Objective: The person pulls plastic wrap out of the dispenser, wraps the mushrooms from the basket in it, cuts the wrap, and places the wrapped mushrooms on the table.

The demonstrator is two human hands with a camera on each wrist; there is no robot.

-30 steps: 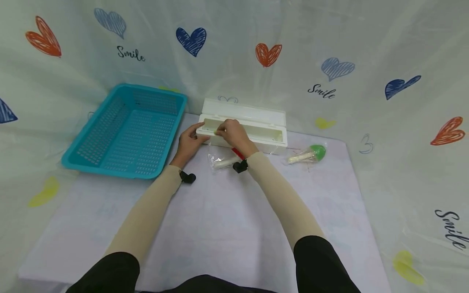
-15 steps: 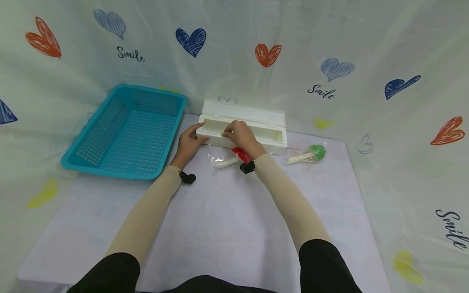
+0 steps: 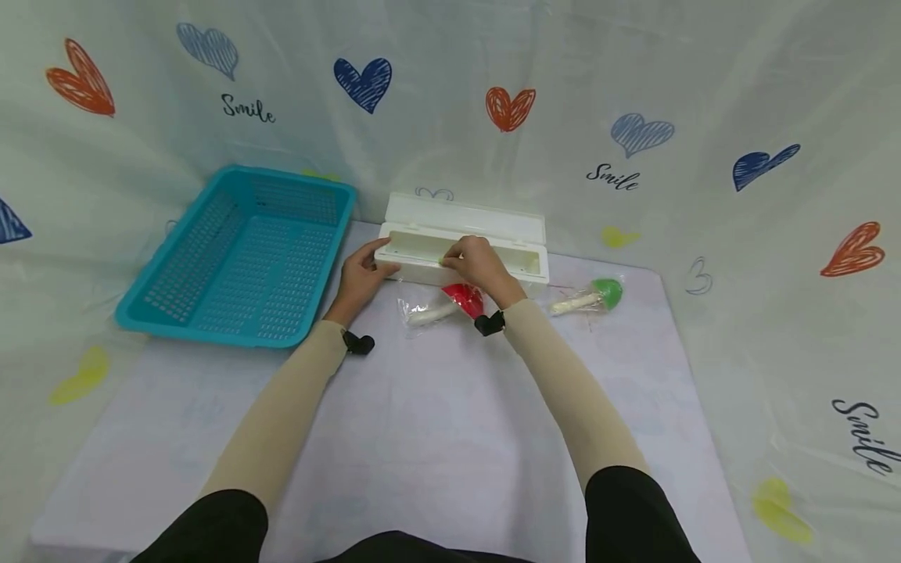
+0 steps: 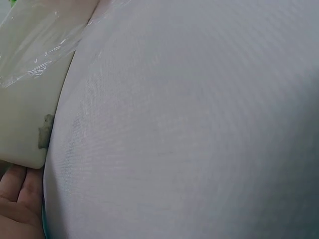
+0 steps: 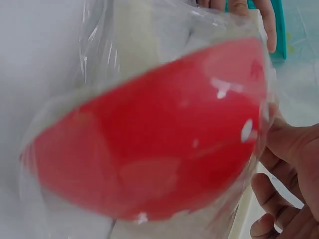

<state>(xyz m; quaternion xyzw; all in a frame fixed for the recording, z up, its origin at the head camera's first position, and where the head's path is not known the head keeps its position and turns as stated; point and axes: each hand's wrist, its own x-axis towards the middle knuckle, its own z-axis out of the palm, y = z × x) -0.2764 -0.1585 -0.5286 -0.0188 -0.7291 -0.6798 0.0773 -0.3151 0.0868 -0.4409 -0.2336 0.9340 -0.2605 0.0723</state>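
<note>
A long white box (image 3: 461, 254) lies at the back of the table with its hinged lid (image 3: 468, 215) tipped back. My left hand (image 3: 360, 280) grips its left end, thumb on the front wall and fingers at the rim; in the left wrist view its fingers (image 4: 22, 191) touch the box's end. At the middle of the front rim, my right hand (image 3: 482, 266) pinches a tiny yellow-green thing (image 3: 441, 261), too small to identify. Under my right wrist lies a bagged piece with a white stem and a red rounded cap (image 5: 164, 139), which fills much of the right wrist view.
A blue slotted plastic basket (image 3: 242, 336) stands to the left of the box. Right of the box lies another bagged piece with a pale stem and a green cap (image 3: 607, 293). Behind the table hangs a sheet printed with hearts (image 3: 510, 109).
My right hand has slid rightward along the box's front rim, the yellow-green thing moving with it. More of the red cap now shows. My left hand keeps its hold on the box's left end.
</note>
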